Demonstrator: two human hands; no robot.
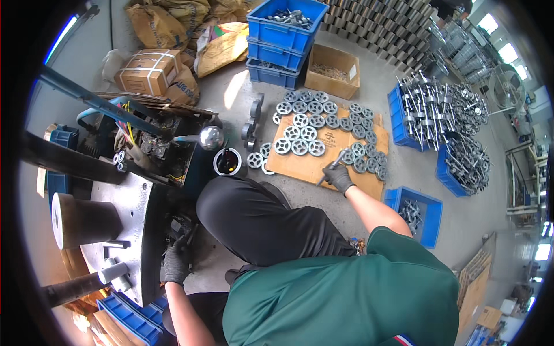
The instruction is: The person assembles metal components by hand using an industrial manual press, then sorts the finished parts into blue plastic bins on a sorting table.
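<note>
My right hand (339, 177), in a dark knit glove, is closed around a short metal rod (321, 180) with a thicker upper end. It hangs over a flat brown cardboard sheet (294, 167). Many grey spoked metal wheels (299, 146) lie in rows on and beside that sheet. On the left, my gloved left hand (175, 264) reaches to a dark metal fixture (180, 229) at the side of the machine. Its fingers are curled there; what they grip is lost in shadow.
The machine's thick steel plate (135, 213) and columns stand at left, with a lever ending in a shiny ball (211, 138). Near my knee is a round dark-filled container (227, 162). Blue crates (435, 222) of metal parts stand right and ahead, beside an open carton (337, 86).
</note>
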